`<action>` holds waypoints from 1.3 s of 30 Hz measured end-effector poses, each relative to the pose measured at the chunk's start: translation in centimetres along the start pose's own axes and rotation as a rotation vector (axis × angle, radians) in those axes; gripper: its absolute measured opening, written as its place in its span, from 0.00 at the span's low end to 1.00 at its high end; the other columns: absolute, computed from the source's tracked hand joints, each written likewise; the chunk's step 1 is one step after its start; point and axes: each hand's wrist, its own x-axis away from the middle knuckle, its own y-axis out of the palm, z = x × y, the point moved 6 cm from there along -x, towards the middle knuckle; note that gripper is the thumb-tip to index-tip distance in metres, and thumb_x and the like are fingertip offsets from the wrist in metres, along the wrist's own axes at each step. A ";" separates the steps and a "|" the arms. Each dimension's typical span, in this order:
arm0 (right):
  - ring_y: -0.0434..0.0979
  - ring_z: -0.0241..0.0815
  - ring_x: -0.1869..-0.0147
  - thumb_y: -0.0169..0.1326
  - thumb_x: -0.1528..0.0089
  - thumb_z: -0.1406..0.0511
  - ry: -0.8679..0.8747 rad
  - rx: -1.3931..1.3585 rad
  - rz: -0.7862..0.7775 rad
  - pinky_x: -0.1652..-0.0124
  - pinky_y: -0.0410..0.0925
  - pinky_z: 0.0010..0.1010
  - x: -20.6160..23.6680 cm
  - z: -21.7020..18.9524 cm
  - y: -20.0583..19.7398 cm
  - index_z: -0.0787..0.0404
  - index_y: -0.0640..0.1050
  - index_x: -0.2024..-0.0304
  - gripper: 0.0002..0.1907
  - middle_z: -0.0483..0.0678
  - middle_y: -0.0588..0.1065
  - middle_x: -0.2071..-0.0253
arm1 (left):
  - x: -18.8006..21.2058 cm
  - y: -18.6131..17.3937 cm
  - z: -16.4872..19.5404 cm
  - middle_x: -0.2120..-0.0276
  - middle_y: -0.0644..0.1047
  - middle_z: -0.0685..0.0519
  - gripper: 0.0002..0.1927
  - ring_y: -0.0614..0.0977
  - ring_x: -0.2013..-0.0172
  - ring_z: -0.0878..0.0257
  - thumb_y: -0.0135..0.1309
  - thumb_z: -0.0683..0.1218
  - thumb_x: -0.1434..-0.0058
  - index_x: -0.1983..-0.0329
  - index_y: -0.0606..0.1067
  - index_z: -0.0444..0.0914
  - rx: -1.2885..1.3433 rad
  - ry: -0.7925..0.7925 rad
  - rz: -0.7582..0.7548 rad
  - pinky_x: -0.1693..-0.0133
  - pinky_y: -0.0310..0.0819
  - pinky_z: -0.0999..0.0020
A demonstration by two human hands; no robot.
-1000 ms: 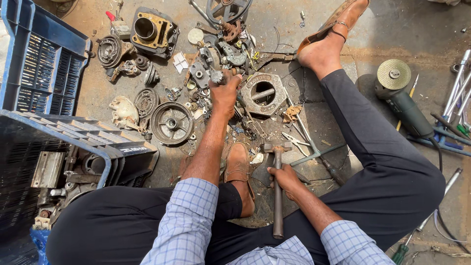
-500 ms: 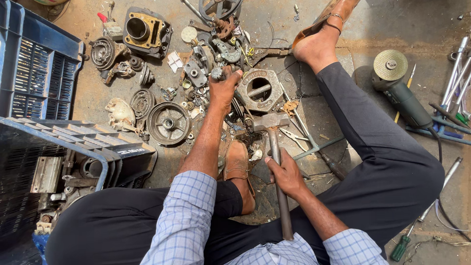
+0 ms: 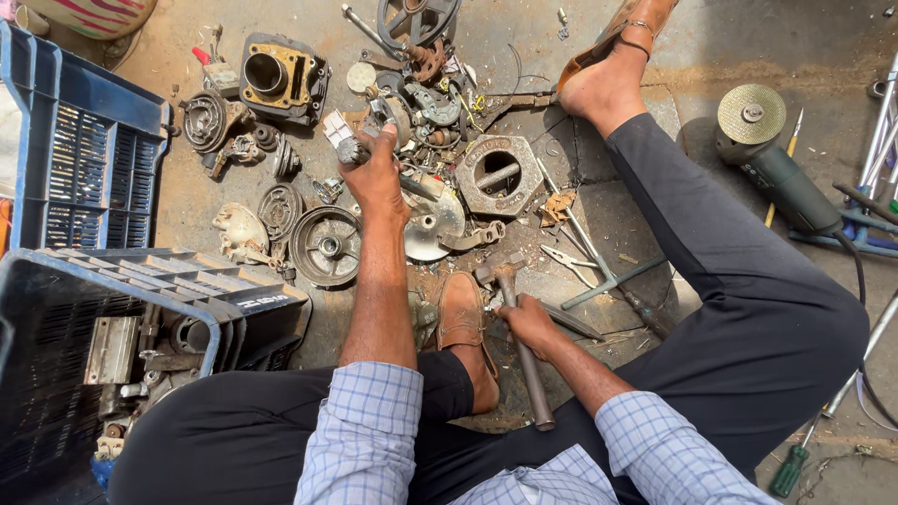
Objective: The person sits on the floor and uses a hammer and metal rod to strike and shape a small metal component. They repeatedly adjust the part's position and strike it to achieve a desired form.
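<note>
Steel-headed hammer with long metal handle (image 3: 520, 348) gripped in our right hand (image 3: 527, 322), near centre. Our left hand (image 3: 376, 175) closed around small grey metal cylindrical part (image 3: 351, 150), far, among scattered engine pieces.

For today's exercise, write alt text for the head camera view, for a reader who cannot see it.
Seen from above, a person sits on the ground amid scattered engine parts, the left hand gripping a small metal part while the right hand holds a hammer. Blue plastic crates stand at the left, and an angle grinder lies at the right.
</note>
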 end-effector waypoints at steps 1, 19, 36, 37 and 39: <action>0.73 0.42 0.75 0.57 0.37 0.61 0.004 0.023 -0.005 0.76 0.67 0.37 -0.3 0.1 0.1 0.72 0.72 0.57 0.18 0.52 0.73 0.72 | 0.1 -1.0 0.6 0.74 0.73 0.59 0.14 0.72 0.73 0.66 0.66 0.41 0.43 0.73 0.70 0.42 -0.070 0.036 0.052 0.69 0.66 0.66; 0.76 0.44 0.78 0.53 0.34 0.60 0.000 0.378 -0.055 0.79 0.71 0.35 -0.5 -0.6 0.0 0.77 0.68 0.48 0.24 0.55 0.76 0.71 | 4.8 -7.8 -7.0 0.55 0.80 0.34 0.31 0.83 0.53 0.41 0.63 0.59 0.40 0.50 0.76 0.27 -1.405 -0.313 -0.155 0.51 0.76 0.49; 0.79 0.49 0.74 0.56 0.37 0.56 -0.148 0.542 0.013 0.68 0.74 0.45 -1.6 -0.5 -0.2 0.76 0.72 0.54 0.26 0.59 0.77 0.70 | 3.5 -1.9 -4.5 0.64 0.82 0.35 0.24 0.85 0.62 0.44 0.63 0.58 0.43 0.71 0.78 0.30 -1.153 -0.252 -0.017 0.57 0.76 0.48; 0.79 0.50 0.73 0.55 0.37 0.56 -0.137 0.539 0.008 0.68 0.74 0.46 -1.6 -0.4 -0.2 0.76 0.71 0.54 0.26 0.59 0.77 0.70 | 3.2 -1.5 -4.7 0.63 0.82 0.35 0.24 0.84 0.61 0.44 0.64 0.58 0.43 0.70 0.78 0.29 -1.144 -0.243 -0.014 0.57 0.75 0.48; 0.80 0.52 0.73 0.54 0.37 0.55 -0.107 0.533 -0.007 0.67 0.75 0.47 -1.6 -0.2 -0.2 0.75 0.71 0.54 0.26 0.60 0.77 0.69 | 2.4 -1.0 -5.3 0.62 0.82 0.37 0.25 0.85 0.60 0.47 0.62 0.59 0.43 0.64 0.77 0.30 -1.072 -0.240 -0.013 0.57 0.76 0.49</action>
